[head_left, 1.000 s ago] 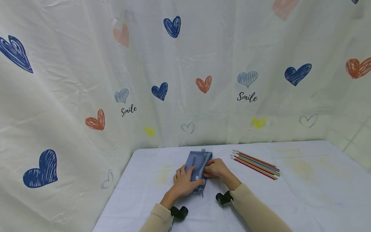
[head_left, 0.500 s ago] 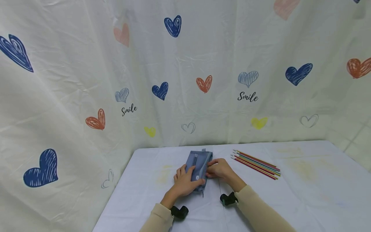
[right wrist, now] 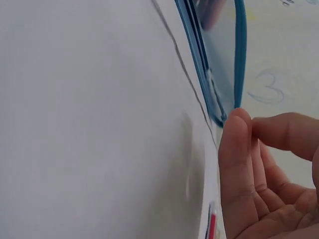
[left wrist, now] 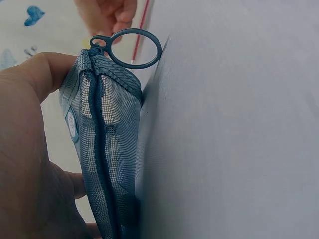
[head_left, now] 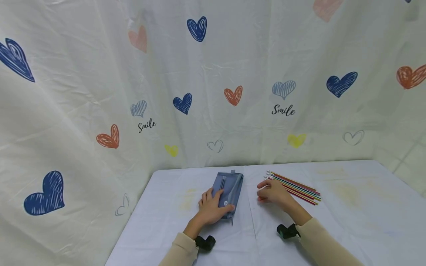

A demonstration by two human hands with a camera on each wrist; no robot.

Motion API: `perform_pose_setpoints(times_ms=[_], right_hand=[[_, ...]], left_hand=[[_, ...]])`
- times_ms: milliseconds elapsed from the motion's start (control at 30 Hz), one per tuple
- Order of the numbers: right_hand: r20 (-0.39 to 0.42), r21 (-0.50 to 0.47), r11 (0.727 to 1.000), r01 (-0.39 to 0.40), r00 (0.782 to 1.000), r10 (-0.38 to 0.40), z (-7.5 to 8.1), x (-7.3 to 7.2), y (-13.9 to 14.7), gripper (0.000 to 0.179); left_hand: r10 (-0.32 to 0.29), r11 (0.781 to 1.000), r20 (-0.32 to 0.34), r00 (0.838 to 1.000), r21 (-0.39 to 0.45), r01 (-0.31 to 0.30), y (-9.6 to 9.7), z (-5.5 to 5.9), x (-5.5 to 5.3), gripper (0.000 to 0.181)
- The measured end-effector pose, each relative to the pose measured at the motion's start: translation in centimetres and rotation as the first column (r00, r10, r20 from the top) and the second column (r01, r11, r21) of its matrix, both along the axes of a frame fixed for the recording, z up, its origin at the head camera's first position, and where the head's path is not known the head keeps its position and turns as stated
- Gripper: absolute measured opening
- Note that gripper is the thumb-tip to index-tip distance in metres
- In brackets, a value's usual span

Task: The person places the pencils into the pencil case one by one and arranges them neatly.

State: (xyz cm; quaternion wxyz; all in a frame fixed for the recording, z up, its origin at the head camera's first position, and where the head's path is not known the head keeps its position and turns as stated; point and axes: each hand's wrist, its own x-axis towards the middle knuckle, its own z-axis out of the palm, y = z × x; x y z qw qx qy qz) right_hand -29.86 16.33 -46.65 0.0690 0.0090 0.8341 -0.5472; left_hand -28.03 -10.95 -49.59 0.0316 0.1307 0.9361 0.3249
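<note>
A blue-grey mesh pencil case (head_left: 234,190) with a zip and a ring pull (left wrist: 160,49) lies on the table. My left hand (head_left: 212,211) rests on its top face, fingers spread and thumb at the near right corner. To the right of the case, my right hand (head_left: 274,194) hovers over the cloth, fingers loosely bent and holding nothing. Its thumb and index fingertip come close together in the right wrist view, overlapping the case's blue edge (right wrist: 240,55). Just beyond that hand is a row of coloured pencils (head_left: 303,190), their left ends partly hidden by it.
A white cloth (head_left: 359,229) with faint yellowish stains covers the table. Behind stands a pale curtain (head_left: 253,140) printed with hearts and "Smile". Black wrist cameras (head_left: 287,231) sit under both beige sleeves.
My right hand has left the right side of the pencil case and moved right towards the coloured pencils. My left hand stays on the case.
</note>
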Motion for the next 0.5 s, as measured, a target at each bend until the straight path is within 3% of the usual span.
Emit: perform_pose_setpoints(times_ms=[267, 500], right_hand=[[-0.119, 0.088, 0.995, -0.050, 0.991, 0.060, 0.8, 0.9, 2.9, 0.032], [-0.168, 0.155, 0.985, -0.070, 0.981, 0.096, 0.8, 1.1, 3.9, 0.031]], left_hand=[[0.001, 1.000, -0.005, 1.000, -0.009, -0.001, -0.1, -0.3, -0.2, 0.089], [-0.002, 1.000, -0.005, 1.000, -0.008, 0.002, -0.1, -0.4, -0.3, 0.089]])
